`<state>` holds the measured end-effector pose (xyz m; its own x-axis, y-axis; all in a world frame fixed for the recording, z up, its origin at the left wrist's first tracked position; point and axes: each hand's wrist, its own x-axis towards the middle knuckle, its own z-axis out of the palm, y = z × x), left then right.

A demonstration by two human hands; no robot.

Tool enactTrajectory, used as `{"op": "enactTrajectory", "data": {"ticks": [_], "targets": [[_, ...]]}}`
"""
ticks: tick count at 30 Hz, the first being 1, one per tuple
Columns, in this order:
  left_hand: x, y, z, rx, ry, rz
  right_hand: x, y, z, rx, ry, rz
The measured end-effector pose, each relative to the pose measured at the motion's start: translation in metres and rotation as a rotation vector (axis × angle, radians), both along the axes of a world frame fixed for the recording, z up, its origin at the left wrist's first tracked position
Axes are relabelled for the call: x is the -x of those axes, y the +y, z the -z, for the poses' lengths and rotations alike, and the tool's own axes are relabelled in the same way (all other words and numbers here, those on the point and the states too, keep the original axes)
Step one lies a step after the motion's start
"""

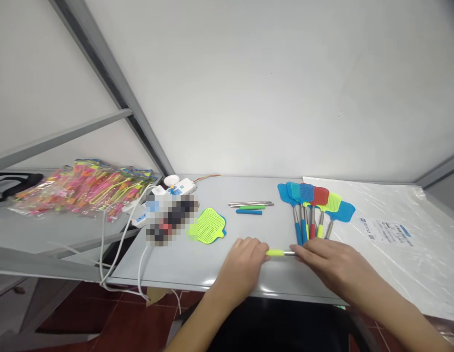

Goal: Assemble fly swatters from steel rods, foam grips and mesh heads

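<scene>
One illegible label [386, 232] beside fly swatters [320, 196]

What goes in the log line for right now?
left hand: holds lime-gripped swatter handle | right hand: holds its metal end | nearby: fly swatters

This is a small assembly workspace: a pale bench [183, 264] on grey metal framing [113, 73] carries batches of plastic fly swatters [311, 198] and steel rods [251, 204], with bagged pink toys [83, 188] and a power strip [141, 218] alongside, above a red tile floor [131, 318].
</scene>
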<state>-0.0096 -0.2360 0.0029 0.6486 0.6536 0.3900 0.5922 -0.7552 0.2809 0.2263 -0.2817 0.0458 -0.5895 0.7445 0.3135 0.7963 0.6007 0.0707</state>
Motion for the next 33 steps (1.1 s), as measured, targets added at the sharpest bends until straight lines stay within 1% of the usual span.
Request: {"op": "enactTrajectory", "data": {"ticks": [2,4,6,8,11,14,17,22,25,28,30,33], "targets": [[0.005,-0.012,-0.001,-0.016,0.011,0.011,0.028,-0.003,-0.008,-0.032,-0.059,-0.056],[0.015,-0.022,0.0,-0.027,0.003,-0.014,0.054,-0.004,-0.014,-0.078,-0.102,-0.072],[0.033,-0.029,0.002,-0.023,-0.023,-0.057,0.073,-0.001,-0.017,-0.127,-0.142,-0.051],[0.056,-0.032,0.006,-0.005,-0.05,-0.106,0.086,0.004,-0.018,-0.141,-0.175,-0.018],[0.09,-0.031,0.01,0.021,-0.056,-0.156,0.101,0.014,-0.015,-0.088,-0.182,-0.014],[0.117,-0.025,0.013,0.011,-0.051,-0.156,0.12,0.024,-0.009,0.002,-0.148,-0.091],[0.132,-0.02,0.015,0.032,-0.044,-0.177,0.142,0.039,-0.004,0.049,-0.087,-0.182],[0.144,-0.014,0.013,0.051,-0.007,-0.283,0.173,0.075,0.003,0.126,-0.016,-0.317],[0.151,-0.011,0.006,0.079,0.066,-0.344,0.182,0.092,0.008,0.176,0.029,-0.39],[0.154,-0.013,-0.003,0.186,0.107,-0.369,0.181,0.104,0.008,0.227,0.09,-0.44],[0.153,-0.018,-0.006,0.306,0.029,-0.417,0.174,0.11,0.007,0.264,0.147,-0.43],[0.144,-0.025,-0.004,0.494,-0.243,-0.557,0.159,0.125,0.013,0.315,0.237,-0.354]]}}
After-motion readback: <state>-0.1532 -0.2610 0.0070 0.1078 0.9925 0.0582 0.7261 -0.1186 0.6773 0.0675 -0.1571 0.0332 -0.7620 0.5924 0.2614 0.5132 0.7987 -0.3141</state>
